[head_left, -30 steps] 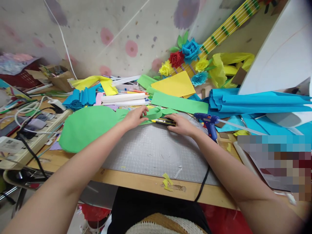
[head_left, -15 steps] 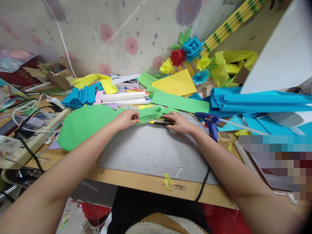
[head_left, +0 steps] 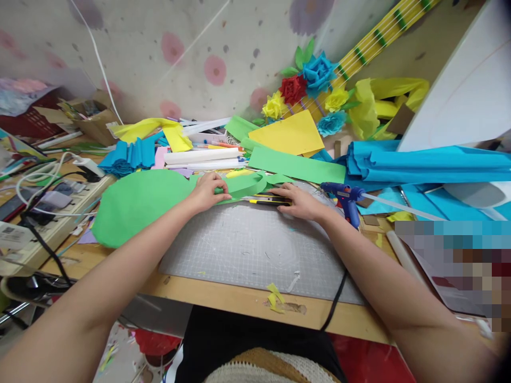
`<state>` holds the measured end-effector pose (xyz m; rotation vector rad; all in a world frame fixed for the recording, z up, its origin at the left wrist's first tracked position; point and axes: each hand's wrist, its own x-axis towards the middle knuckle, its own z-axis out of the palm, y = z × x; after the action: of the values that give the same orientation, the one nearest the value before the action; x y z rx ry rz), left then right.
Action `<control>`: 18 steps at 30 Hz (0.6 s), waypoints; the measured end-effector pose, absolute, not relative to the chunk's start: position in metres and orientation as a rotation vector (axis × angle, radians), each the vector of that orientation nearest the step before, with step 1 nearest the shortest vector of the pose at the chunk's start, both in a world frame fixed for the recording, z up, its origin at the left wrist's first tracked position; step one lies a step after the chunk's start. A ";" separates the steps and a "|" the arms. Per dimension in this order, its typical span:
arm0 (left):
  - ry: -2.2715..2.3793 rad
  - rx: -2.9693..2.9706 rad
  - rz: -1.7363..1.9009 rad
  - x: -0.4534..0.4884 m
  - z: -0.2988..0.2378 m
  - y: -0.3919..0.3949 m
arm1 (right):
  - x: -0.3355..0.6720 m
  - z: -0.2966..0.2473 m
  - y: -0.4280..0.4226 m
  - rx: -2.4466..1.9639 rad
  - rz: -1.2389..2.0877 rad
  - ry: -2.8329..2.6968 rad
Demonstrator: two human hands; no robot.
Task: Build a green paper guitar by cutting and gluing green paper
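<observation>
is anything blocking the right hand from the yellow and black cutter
Nothing visible does: the right hand has its fingers at the right end of the cutter. The curled green paper lies beyond the cutter, the blue glue gun right of the hand, neither between.

1. Green strip (head_left: 248,186): thin, flexible, paper-like; right end bent round into a loop; left end pinched in the left hand (head_left: 209,192); at the far edge of a grey gridded mat (head_left: 247,250).
2. Utility knife (head_left: 263,202): slim, black and yellow; lying crosswise near that edge, right end under the right hand (head_left: 298,202).
</observation>
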<state>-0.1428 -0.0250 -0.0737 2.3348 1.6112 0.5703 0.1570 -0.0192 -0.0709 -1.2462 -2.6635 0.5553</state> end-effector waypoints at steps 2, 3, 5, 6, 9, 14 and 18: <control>1.621 2.333 0.575 -0.142 -0.073 -0.026 | 0.159 -0.072 -0.020 -1.235 0.550 -2.658; 1.629 2.330 0.578 -0.142 -0.073 -0.026 | 0.160 -0.073 -0.021 -1.232 0.552 -2.652; 1.647 2.321 0.584 -0.142 -0.072 -0.027 | 0.161 -0.075 -0.022 -1.235 0.561 -2.632; 1.651 2.316 0.586 -0.141 -0.072 -0.027 | 0.162 -0.076 -0.023 -1.239 0.563 -2.621; 1.646 2.293 0.590 -0.140 -0.071 -0.027 | 0.160 -0.077 -0.024 -1.247 0.552 -2.588; 1.647 2.267 0.580 -0.139 -0.070 -0.027 | 0.150 -0.074 -0.024 -1.231 0.551 -2.609; 1.662 2.281 0.555 -0.138 -0.071 -0.027 | 0.147 -0.074 -0.024 -1.256 0.544 -2.617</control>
<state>-0.1376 -0.0273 -0.0710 2.2807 1.6623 0.5550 0.1469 -0.0245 -0.0740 -1.2562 -2.6173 0.5443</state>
